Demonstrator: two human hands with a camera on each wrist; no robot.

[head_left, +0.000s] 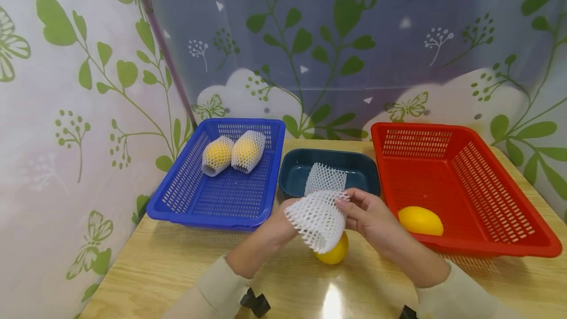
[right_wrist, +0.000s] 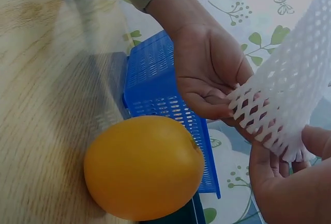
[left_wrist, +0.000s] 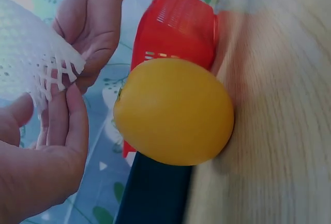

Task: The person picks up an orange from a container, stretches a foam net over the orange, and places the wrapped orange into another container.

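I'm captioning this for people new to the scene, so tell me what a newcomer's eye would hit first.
The red basket on the right and the blue basket on the left jump out first, the blue one holding two net-wrapped yellow fruits. Between them, the left hand and right hand hold a white foam net above a bare yellow fruit on the wooden table.

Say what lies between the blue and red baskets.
Head view: a tray with a net inside; nearer, left hand, right hand, the held net and a fruit.
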